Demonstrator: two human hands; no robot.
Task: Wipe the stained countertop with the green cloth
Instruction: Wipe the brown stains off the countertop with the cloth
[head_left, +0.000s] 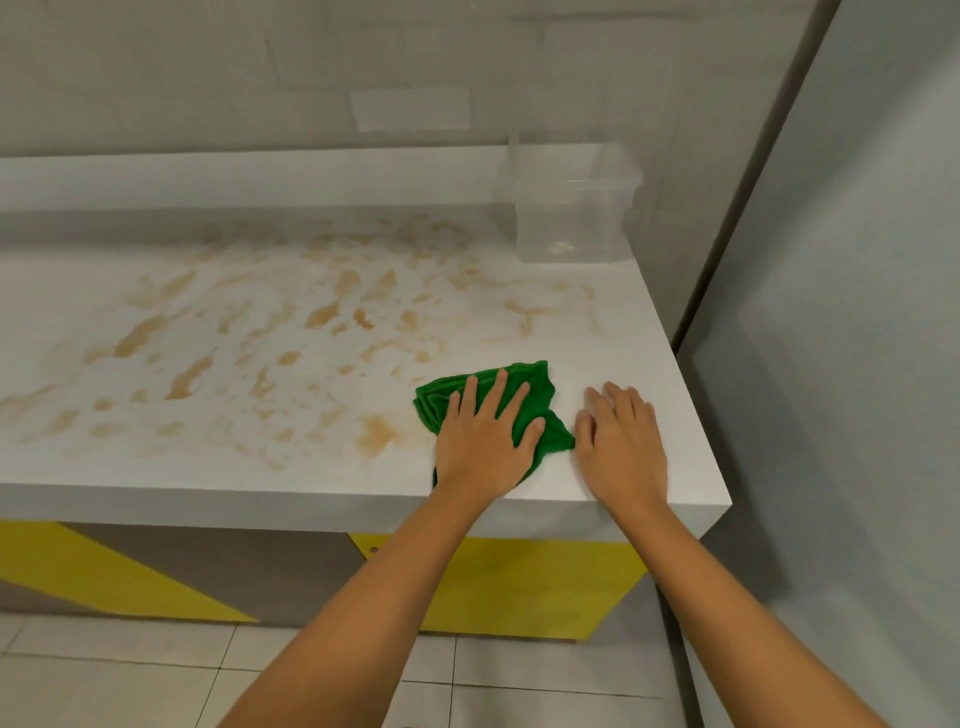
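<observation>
Your two bare forearms reach up from the bottom of the view over a pale tiled floor (130, 670) and the yellow-and-grey cabinet front (509, 587) below the countertop (623, 322). At the front edge of that white countertop, your left hand (485, 441) lies palm down with fingers spread flat on the green cloth (540, 382), pressing it rather than gripping it. The cloth is bunched, near the counter's front right corner, with a fold reaching the front edge. Just beside it, your right hand (621, 441) rests flat on bare countertop, fingers loosely together, holding nothing, its thumb touching the cloth's right tip.

Leftward and behind the cloth, tan stains (291, 332) smear most of the surface. Right of your hands the counter ends close to a grey wall panel (831, 364). At the back right corner stands a clear plastic container (571, 208), against the raised white ledge (234, 176) and the tiled wall.
</observation>
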